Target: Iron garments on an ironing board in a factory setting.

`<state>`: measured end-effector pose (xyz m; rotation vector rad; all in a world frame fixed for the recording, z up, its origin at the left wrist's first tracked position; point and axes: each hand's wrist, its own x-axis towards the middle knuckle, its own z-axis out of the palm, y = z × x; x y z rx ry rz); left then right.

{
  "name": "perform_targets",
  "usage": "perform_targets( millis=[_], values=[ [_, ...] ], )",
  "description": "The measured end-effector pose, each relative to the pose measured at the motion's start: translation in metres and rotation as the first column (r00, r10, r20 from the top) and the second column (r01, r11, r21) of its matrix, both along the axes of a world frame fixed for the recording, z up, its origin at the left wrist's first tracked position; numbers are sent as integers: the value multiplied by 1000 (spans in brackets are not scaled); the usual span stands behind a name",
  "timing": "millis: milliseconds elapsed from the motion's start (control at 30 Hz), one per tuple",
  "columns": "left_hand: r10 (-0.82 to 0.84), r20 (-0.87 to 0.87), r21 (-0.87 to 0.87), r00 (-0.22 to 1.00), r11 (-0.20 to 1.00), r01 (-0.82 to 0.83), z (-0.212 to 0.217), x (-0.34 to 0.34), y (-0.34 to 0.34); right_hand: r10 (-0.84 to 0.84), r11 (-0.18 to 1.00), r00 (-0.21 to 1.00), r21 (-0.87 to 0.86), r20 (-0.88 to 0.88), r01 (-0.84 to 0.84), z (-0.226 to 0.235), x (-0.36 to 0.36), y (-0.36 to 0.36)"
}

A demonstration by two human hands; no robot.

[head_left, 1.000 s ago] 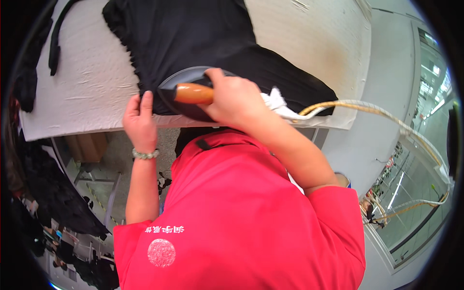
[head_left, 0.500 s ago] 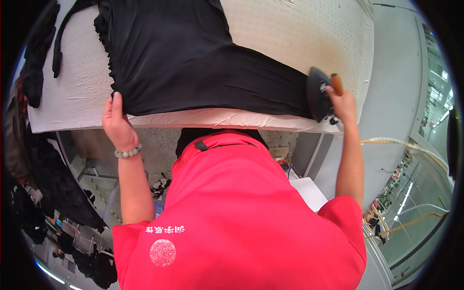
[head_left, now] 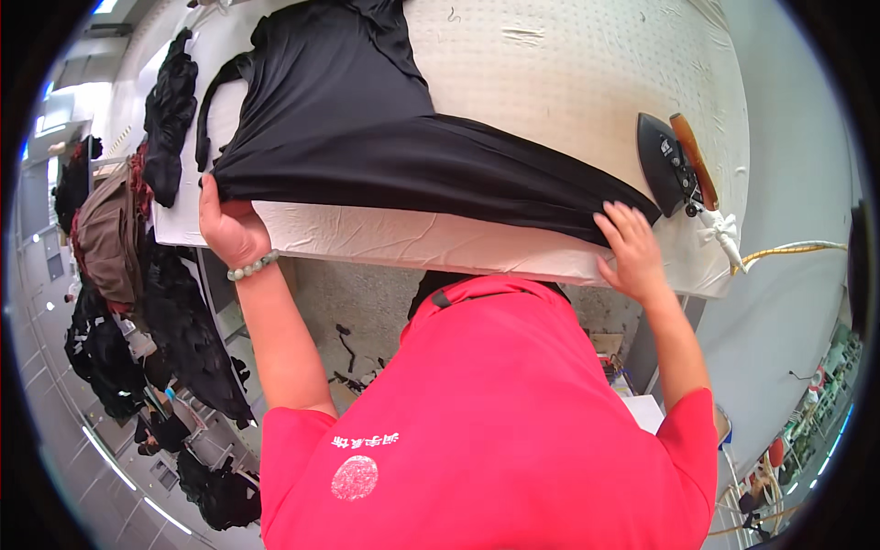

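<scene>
A black garment lies spread on a padded, pale ironing table, and one long sleeve stretches to the right along the near edge. At the garment's left near corner, my left hand pinches the fabric, thumb on top and the other fingers mostly hidden. My right hand rests at the sleeve's right end with its fingers stretched out over the cloth and the thumb apart. Just beyond the sleeve end, an iron with a dark soleplate and a wooden handle sits on the table, untouched by either hand.
The ironing table has a wrinkled cover. A bunched black cloth lies at its left end. Dark garments hang at the left. A yellowish hose runs right from the iron. Scraps litter the floor.
My right hand has let go of the iron and moved onto the sleeve end. The iron now stands beside the sleeve. Garment folds have shifted, and the whole view has turned somewhat.
</scene>
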<state>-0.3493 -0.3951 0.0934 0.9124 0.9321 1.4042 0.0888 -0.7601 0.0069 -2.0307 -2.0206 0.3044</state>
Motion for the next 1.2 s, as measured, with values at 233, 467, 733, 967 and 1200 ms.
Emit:
perform_targets(
  millis=[233, 467, 733, 967, 1200],
  values=[
    [428, 69, -134, 901, 899, -416, 42, -105, -33, -323, 931, 894, 68, -310, 360, -41, 15, -8],
    [646, -244, 163, 723, 762, -626, 195, -141, -72, -437, 744, -25, -376, -899, 553, -13, -54, 31],
    [28, -654, 50, 756, 999, 6, -47, 63, 109, -848, 213, 102, -157, -519, 964, -65, 6, -55],
    [-355, -790, -118, 499, 888, 444, -172, 196, 165, -883, 470, 458, 196, 105, 861, -27, 45, -24],
    [-136, -983, -20, 123, 746, 666, -154, 167, 140, -710, 674, 589, 131, 386, 727, 1, 97, 68]
  ],
)
